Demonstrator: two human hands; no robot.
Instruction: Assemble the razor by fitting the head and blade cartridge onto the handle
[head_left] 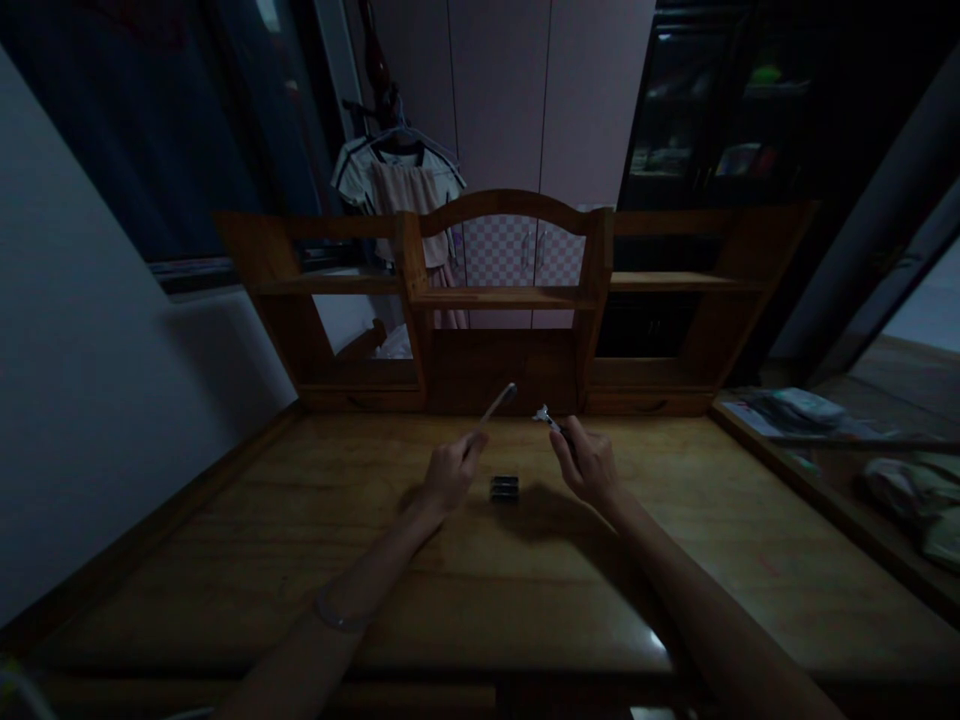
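My left hand is closed around a thin pale stick with a dark tip, shaped like a toothbrush. The stick slants up to the right. Opposite it, my right hand grips a small tool with a bright silvery head and dark handle; its exact kind is too small to tell. The two held things are close but apart, above the desk. Between and below my hands, several short dark bars with light edges lie side by side on the wooden desk.
A wooden shelf unit with small drawers stands along the desk's back edge. Clothes hang behind it at the left. To the right, past the raised desk edge, lie bags and cloth-like items. A wall borders the left side.
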